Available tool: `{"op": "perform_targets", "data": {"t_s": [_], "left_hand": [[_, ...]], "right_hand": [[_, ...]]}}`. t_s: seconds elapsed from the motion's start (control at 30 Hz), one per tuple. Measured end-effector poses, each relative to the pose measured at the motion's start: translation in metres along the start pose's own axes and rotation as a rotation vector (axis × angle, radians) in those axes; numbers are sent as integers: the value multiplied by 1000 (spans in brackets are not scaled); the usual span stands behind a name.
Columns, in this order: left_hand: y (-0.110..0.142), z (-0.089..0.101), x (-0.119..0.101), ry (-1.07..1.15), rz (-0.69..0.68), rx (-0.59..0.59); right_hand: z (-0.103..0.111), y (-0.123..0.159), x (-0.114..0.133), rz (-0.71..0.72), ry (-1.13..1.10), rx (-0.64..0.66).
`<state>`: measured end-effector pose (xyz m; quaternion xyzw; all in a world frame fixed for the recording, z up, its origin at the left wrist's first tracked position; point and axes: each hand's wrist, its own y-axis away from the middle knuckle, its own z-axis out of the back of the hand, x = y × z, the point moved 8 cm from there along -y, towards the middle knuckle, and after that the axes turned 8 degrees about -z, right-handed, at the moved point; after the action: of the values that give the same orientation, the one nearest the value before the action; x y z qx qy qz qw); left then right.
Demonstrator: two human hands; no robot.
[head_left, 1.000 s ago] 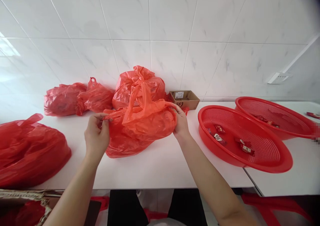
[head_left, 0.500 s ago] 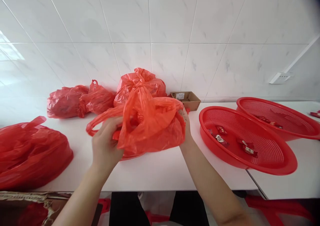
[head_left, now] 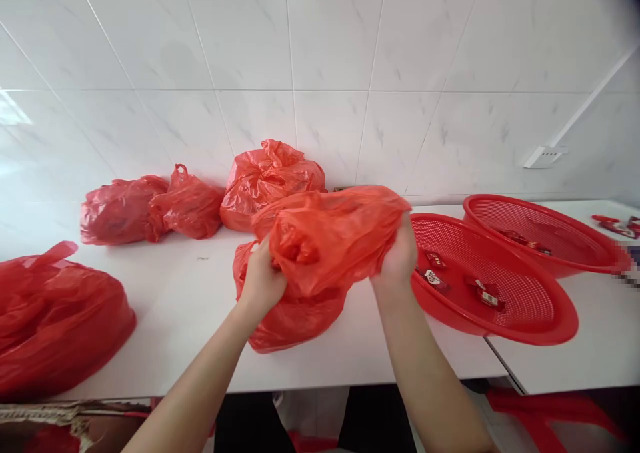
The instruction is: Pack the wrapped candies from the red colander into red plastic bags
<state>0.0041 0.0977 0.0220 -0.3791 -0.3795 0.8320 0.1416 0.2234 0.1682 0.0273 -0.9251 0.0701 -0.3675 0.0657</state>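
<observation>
Both hands hold a red plastic bag [head_left: 340, 233] above the middle of the table. My left hand [head_left: 261, 276] is closed round its gathered left end, where the plastic is bunched into folds. My right hand [head_left: 400, 253] grips the right end from the side, its fingers mostly hidden behind the film. Beneath the held plastic, another part of red bag [head_left: 300, 319] rests on the table; I cannot tell whether it is the same bag. What is inside is not visible. Close behind stands a full, knotted red bag [head_left: 273, 176].
Two red perforated baskets [head_left: 547, 313] with small wrapped packets [head_left: 434, 279] stand on the right. Smaller red bags [head_left: 125, 206] lie by the tiled wall, and a large red bag [head_left: 65, 326] sits at the left. Below the left edge is a torn cardboard box [head_left: 100, 429].
Both hands have moved right with the bag. Its loose handles, spread at first, are now gathered in at my left hand. The bag now covers most of the small carton at the wall.
</observation>
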Motion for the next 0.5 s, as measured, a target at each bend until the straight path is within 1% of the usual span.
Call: {"op": "perform_targets", "data": {"t_s": [0.07, 0.1, 0.13, 0.2, 0.27, 0.33, 0.4, 0.43, 0.5], "left_hand": [[-2, 6, 7, 14, 18, 36], [-1, 9, 9, 25, 29, 54], [2, 11, 10, 39, 42, 69], [9, 15, 14, 71, 77, 79], [15, 22, 22, 99, 130, 32], [20, 32, 33, 123, 190, -57], [24, 41, 43, 145, 245, -125], [25, 43, 46, 153, 268, -135], [25, 41, 45, 166, 296, -104]], "right_hand": [[26, -21, 8, -22, -84, -150], [36, -30, 9, -45, -110, -192], [44, -37, 9, -69, -131, -205], [55, -47, 10, -80, -165, -170], [61, -53, 14, -37, -169, -117], [65, -59, 23, 20, -135, -75], [66, -63, 34, 67, -101, -62], [65, -64, 39, 81, -88, -59], [56, -65, 47, 89, -26, -42]]}}
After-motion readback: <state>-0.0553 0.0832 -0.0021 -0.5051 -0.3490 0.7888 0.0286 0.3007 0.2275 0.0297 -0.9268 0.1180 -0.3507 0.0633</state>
